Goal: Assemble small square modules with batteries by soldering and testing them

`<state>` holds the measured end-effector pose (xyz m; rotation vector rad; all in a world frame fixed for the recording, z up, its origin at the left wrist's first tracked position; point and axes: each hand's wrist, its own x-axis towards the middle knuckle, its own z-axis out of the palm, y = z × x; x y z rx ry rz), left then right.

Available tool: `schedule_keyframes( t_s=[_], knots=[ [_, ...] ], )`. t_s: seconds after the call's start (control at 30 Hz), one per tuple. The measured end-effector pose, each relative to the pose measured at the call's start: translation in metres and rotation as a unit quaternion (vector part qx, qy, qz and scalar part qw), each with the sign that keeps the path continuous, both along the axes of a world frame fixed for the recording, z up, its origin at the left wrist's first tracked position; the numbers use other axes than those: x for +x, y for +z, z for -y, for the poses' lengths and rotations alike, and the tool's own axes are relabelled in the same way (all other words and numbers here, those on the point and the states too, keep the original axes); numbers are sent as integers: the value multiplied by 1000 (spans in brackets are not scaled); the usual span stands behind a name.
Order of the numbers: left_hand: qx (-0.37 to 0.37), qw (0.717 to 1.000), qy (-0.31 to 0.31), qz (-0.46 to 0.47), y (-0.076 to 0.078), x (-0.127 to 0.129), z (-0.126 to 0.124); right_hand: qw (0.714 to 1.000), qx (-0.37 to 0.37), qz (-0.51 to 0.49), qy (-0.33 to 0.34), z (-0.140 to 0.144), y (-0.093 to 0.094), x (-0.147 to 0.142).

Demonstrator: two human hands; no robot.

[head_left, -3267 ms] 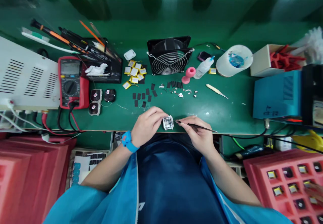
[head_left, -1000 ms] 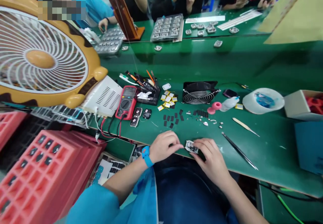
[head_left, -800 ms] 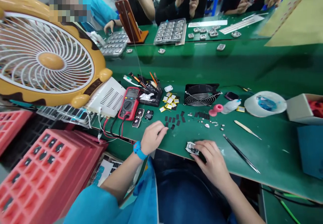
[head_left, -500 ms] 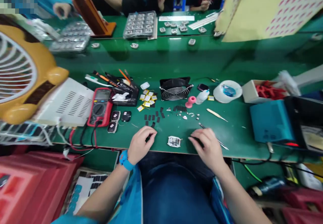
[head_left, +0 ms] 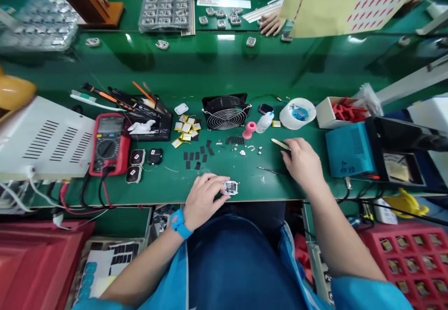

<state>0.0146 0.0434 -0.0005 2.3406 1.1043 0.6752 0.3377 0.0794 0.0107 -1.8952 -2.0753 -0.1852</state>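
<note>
The left hand [head_left: 204, 197] rests at the near edge of the green desk [head_left: 315, 179], its fingers curled loosely over the left side of a small silvery watch module [head_left: 230, 188], fingertips touching it and pinning it to the desk rather than lifting it. The module lies flat, just to the right of that hand and close to the desk's front edge. The right hand [head_left: 304, 162] is well apart from it, stretched out to the right and further back, fingers partly open and holding nothing; its fingertips reach a pale wooden stick [head_left: 280, 144] lying on the desk, and whether they actually touch it I cannot tell. A pair of thin dark tweezers [head_left: 271, 171] lies loose on the desk between the two hands, just left of the right hand. Behind the module sit small black pads [head_left: 197, 155] and, further back, a black fan [head_left: 226, 113]
</note>
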Motion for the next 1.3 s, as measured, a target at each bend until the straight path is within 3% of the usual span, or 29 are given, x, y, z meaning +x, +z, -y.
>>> schedule_keyframes(
  t_s=[0.1,0.2,0.27,0.33,0.4,0.47,0.57,0.7,0.77,0.93,1.3],
  knots=[
    [-5,1000,-2,-1,-1,1,1,995,-60,72,-29,-15,3,-2],
    [-9,1000,-7,13,-1,0,1,993,-79,74,-44,-13,14,-14],
    [-16,1000,-8,25,-1,-1,0,999,-41,0,-25,-5,24,-30],
    [-25,999,-11,37,-1,-2,-1,989,-17,-141,50,5,30,-49],
    [-29,998,-18,46,-1,-3,-2,941,-72,-294,150,12,30,-69],
    [-29,998,-23,52,0,-3,-3,879,-152,-411,186,15,23,-83],
    [-24,998,-22,56,0,-3,-3,817,-215,-516,143,12,8,-94],
    [-42,998,-24,49,-1,-4,-3,768,-241,-578,135,10,1,-100],
    [-50,997,-23,50,-1,-5,-3,765,-244,-577,148,11,1,-104],
    [-58,997,-18,48,-2,-4,-3,797,-246,-525,168,13,1,-111],
    [-57,996,-21,60,-2,-2,-6,838,-230,-446,215,15,13,-113]
  ],
)
